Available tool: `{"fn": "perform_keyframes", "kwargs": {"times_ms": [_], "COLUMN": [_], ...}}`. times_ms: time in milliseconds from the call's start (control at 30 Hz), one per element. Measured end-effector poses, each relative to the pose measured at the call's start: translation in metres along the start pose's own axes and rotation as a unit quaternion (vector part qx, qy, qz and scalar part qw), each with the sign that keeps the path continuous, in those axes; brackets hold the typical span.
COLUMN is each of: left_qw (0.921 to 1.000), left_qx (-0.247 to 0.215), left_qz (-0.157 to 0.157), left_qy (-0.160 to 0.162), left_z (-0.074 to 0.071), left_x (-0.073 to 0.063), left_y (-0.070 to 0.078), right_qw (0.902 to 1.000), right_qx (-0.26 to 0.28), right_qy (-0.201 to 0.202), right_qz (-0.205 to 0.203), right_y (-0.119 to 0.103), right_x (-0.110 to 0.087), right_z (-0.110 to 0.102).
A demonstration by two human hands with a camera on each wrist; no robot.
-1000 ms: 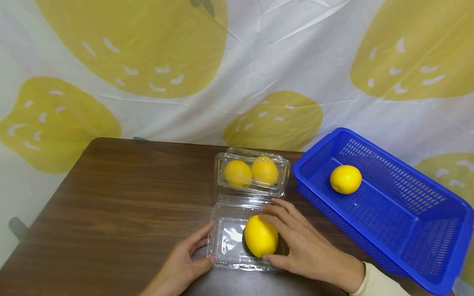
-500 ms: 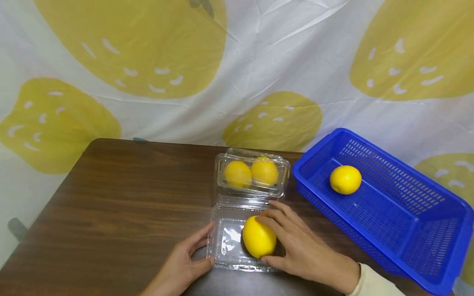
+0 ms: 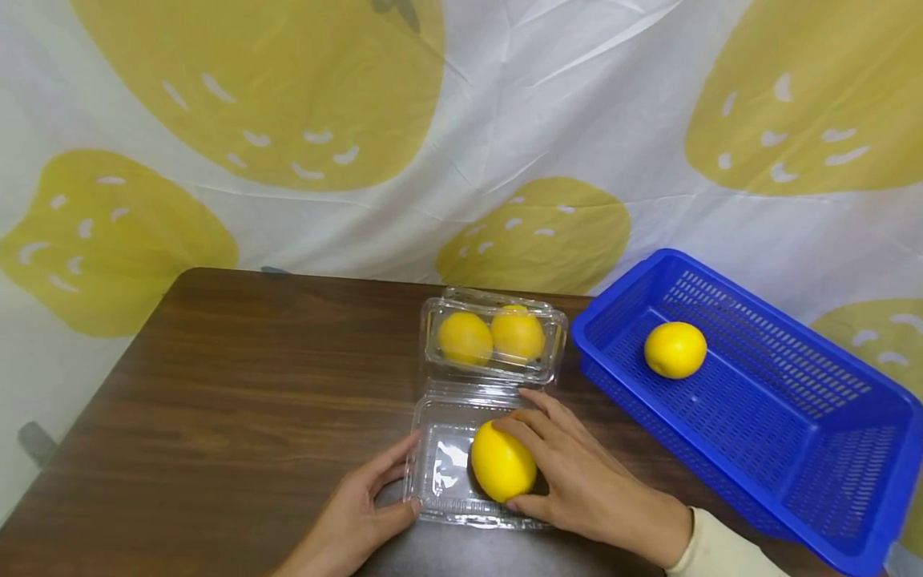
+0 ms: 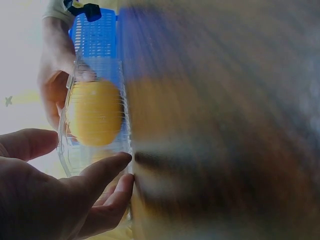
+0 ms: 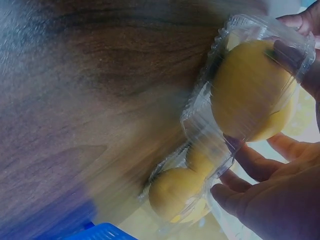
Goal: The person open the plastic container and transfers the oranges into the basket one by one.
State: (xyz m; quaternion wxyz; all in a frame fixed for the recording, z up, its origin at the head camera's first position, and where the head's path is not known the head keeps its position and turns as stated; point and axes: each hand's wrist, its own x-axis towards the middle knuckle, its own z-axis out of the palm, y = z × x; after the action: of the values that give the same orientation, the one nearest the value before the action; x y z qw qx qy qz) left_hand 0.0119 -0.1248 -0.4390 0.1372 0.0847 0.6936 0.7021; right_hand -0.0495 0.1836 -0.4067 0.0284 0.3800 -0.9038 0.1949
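Looks like a makeshift indoor corner, with a yellow-and-white printed cloth (image 3: 497, 120) hung right behind the dark wood-grain tabletop (image 3: 288, 385); impossible to tell whether home or workplace.

Apparently two clear boxes (image 3: 453, 498), basket (image 3: 757, 433) on table (image 3: 288, 385)

No legible text or labels

The bench (image 3: 274, 385) presents a smooth, dark wood-grain surface with low sheen. The open tray (image 3: 449, 465), in from the far edge, is thin, clear, glossy plastic with ribbed walls; the pack (image 3: 554, 344) near that edge is likewise clear and reflective. The yellow fruit (image 3: 501, 461) is smooth-skinned. The basket (image 3: 764, 441) is blue, perforated plastic. The backdrop (image 3: 505, 120) is creased, printed cloth.
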Motion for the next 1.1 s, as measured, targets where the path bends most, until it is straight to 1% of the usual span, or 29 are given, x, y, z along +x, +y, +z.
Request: {"fn": "perform_keyframes", "kwargs": {"times_ms": [200,367,1100], "left_qw": [1.0,0.9999,0.9999], "left_qx": [-0.003,-0.001,-0.008], "left_qz": [-0.001,0.008,-0.01], "left_qy": [-0.002,-0.006,-0.002], "left_z": [0.0006,0.0011,0.0006], "left_x": [0.0008,0.0014,0.0006], "left_y": [-0.0005,-0.0024,-0.0001], "right_qw": [1.0,0.9999,1.0], "right_qx": [-0.004,-0.003,0.001], "right_qy": [0.002,0.01,0.006], "right_qz": [-0.003,-0.011,-0.001], "right_y": [0.0005,0.0014,0.0009], "right_x": [0.0009,0.0013,0.0001], "right_z": [0.0004,0.0014,0.002]}}
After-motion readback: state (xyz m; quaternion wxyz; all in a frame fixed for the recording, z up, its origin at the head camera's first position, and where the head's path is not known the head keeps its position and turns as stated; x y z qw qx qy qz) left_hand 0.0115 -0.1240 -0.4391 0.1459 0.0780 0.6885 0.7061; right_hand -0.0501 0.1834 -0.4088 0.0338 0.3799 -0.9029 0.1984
